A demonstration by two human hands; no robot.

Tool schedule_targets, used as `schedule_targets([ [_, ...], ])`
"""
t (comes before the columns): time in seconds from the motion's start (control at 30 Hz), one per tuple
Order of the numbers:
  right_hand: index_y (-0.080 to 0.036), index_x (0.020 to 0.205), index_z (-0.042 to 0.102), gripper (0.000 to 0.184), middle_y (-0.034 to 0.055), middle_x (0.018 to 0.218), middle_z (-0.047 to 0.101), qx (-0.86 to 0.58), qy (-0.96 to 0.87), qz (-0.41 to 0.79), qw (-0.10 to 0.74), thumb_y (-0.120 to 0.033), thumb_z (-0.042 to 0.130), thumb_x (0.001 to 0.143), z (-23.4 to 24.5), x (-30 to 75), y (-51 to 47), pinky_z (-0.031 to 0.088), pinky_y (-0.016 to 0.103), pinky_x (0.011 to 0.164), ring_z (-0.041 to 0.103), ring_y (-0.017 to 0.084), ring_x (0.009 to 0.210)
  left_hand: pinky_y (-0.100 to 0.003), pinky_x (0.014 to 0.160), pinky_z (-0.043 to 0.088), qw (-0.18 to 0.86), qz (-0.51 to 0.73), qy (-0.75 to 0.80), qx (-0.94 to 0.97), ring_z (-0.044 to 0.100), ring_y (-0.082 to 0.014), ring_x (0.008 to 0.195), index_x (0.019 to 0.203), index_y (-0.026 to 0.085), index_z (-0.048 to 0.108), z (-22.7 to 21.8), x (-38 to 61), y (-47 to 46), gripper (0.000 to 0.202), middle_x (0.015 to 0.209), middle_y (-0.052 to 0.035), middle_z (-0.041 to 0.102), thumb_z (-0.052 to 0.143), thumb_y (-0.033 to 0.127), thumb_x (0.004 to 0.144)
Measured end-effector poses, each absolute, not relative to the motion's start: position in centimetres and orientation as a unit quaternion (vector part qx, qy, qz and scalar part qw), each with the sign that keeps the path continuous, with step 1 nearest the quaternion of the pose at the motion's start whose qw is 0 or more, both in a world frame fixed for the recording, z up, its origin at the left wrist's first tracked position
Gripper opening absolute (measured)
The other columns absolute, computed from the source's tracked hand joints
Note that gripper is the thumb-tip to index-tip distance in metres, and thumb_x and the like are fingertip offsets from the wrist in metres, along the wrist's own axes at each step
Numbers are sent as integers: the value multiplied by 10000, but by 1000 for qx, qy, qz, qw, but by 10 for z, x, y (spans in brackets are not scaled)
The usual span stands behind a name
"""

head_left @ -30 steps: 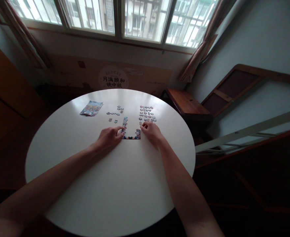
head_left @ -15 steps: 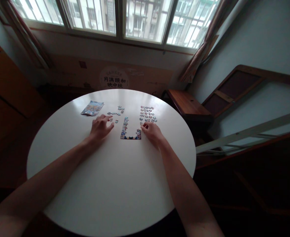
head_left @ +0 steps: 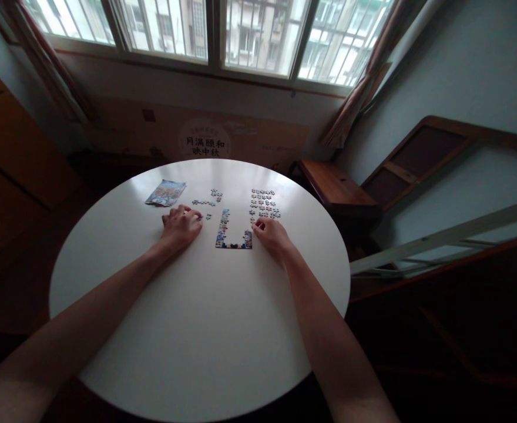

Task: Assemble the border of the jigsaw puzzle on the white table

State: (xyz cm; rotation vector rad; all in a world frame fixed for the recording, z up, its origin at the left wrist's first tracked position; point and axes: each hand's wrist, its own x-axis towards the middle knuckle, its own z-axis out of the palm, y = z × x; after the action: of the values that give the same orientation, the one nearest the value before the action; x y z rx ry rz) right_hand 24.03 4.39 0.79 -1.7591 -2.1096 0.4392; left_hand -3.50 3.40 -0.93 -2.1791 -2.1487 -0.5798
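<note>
Nearest: both bare forearms reach in over a round white table [head_left: 210, 329], one from each lower corner of the view. Ahead of them, about mid-table from side to side, lies the joined puzzle section [head_left: 234, 246], flat, a U open at the far side, its left column longer than the right.

Right hand [head_left: 272, 234]: at the right column, fingers curled, thumb and forefinger drawn close together by its outer edge; cannot tell whether they pinch a piece. Left hand [head_left: 181, 226]: apart from the section, left of it, fingers bent down to the table; a small piece partly hidden at the tips, grip unclear.

Single loose piece [head_left: 208, 217] just beyond the left fingertips. Past it, a short row of pieces [head_left: 204, 203], then a small cluster [head_left: 217, 193]. On the right, beyond that hand, loose pieces in rough rows [head_left: 261, 202]. Far left of the table: a printed packet [head_left: 165, 193].

Behind the table: wooden bench [head_left: 338, 185] at right, cardboard panel [head_left: 258, 135] with characters, then barred windows [head_left: 258, 35].
</note>
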Motion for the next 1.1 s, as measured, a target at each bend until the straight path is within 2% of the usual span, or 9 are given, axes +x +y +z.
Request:
schedule_targets([
  [0.27, -197, 853, 703, 196, 44, 843, 720, -616, -749, 151, 191, -335, 564, 869, 5, 242, 45, 384, 237, 630, 618, 158, 723, -486, 911, 361, 2, -204, -705, -680, 480, -333, 1112, 1033, 245, 694, -6, -34, 33, 354, 1177, -115, 543, 523, 491, 845],
  [0.47, -197, 856, 703, 186, 44, 850, 722, -621, -745, 155, 185, -326, 570, 868, 7, 241, 44, 398, 233, 643, 622, 156, 729, -489, 922, 348, 0, -202, -701, -684, 482, -327, 1099, 1009, 268, 706, -10, -35, 37, 301, 1140, -102, 572, 506, 436, 861],
  [0.67, -197, 851, 703, 201, 51, 854, 721, -623, -746, 149, 183, -334, 557, 868, 8, 241, 43, 406, 238, 659, 624, 162, 743, -492, 914, 360, -13, -208, -726, -655, 477, -339, 1116, 986, 251, 694, -13, -39, 41, 341, 1148, -113, 580, 530, 508, 833],
  [0.9, -205, 845, 694, 190, 37, 838, 718, -615, -748, 159, 193, -338, 560, 865, 6, 242, 45, 390, 238, 632, 622, 158, 733, -466, 907, 364, -39, -209, -738, -640, 479, -339, 1140, 926, 246, 695, -15, -40, 45, 319, 1174, -108, 592, 553, 503, 801],
  [0.97, -203, 836, 691, 191, 39, 826, 716, -615, -747, 160, 194, -342, 562, 865, 5, 242, 45, 393, 238, 629, 620, 157, 723, -459, 913, 362, -48, -226, -733, -639, 519, -318, 1104, 911, 245, 689, -16, -41, 46, 287, 1116, -94, 633, 570, 476, 789],
  [1.1, -196, 814, 684, 187, 40, 784, 707, -615, -745, 161, 204, -336, 572, 866, 5, 241, 45, 417, 245, 654, 615, 151, 694, -441, 922, 376, -90, -287, -689, -660, 628, -221, 857, 838, 218, 658, -14, -41, 45, 194, 860, -29, 699, 589, 392, 785],
])
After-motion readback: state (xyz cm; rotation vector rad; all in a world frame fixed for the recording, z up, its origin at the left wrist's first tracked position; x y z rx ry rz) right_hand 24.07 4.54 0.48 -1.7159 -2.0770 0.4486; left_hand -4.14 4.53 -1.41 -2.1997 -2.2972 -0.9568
